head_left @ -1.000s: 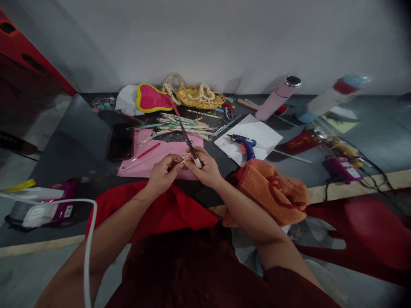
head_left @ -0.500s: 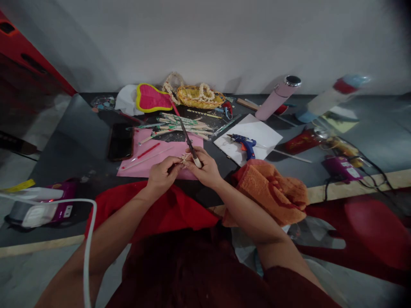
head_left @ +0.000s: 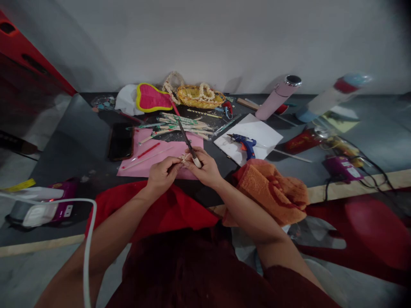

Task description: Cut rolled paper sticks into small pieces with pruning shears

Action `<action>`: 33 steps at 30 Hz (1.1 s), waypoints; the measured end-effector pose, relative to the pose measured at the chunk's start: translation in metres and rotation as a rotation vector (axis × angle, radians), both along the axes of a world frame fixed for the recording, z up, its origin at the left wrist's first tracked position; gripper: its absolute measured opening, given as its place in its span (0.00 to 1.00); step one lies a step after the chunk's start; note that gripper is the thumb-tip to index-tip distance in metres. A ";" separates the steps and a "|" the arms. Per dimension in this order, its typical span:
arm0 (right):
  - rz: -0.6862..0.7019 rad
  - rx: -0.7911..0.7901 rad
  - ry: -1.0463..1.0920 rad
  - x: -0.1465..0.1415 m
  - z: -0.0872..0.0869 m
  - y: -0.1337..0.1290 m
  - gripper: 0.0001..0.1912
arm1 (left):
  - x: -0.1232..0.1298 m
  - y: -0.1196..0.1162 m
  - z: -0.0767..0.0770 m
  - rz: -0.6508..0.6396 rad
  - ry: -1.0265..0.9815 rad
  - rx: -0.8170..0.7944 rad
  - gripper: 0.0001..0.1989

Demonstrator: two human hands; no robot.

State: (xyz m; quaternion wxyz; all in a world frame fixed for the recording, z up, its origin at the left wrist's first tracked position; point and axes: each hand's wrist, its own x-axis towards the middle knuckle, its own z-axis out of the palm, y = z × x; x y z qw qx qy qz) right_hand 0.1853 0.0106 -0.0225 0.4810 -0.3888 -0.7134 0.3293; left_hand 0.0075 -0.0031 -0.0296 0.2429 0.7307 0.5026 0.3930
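Observation:
My left hand (head_left: 164, 174) is closed, its thumb and fingertips pinching a small cream-coloured, knobbly piece (head_left: 184, 158). My right hand (head_left: 205, 167) touches that piece from the other side with its fingertips. Wrapped in the same right hand is a long, thin, dark stick-like tool (head_left: 186, 139) with a pale butt end; it slants up and away to the left. Whether the pink-red length beyond its far end belongs to it, I cannot tell. Both hands are over a pink sheet (head_left: 144, 166), where a red stick (head_left: 148, 151) lies.
Behind the hands lie several thin wooden sticks (head_left: 188, 123), a pink-and-yellow panel (head_left: 153, 98) and a yellow basket (head_left: 201, 100). A blue glue gun (head_left: 244, 143) rests on white paper (head_left: 265, 132). A phone (head_left: 121, 141), orange towel (head_left: 271, 190) and pink flask (head_left: 276, 100) flank the work.
Almost nothing differs. The cream piece has shifted very slightly at the fingertips; both hands keep their hold.

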 end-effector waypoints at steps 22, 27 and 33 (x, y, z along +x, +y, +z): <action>0.018 0.016 0.016 0.000 0.000 0.000 0.07 | 0.000 -0.001 0.003 -0.003 0.056 0.072 0.08; 0.022 0.043 -0.003 0.003 0.002 0.001 0.07 | 0.000 0.001 0.003 0.015 -0.008 0.047 0.08; -0.030 0.166 -0.137 0.011 0.001 0.006 0.10 | -0.008 0.008 0.006 0.126 -0.217 0.010 0.09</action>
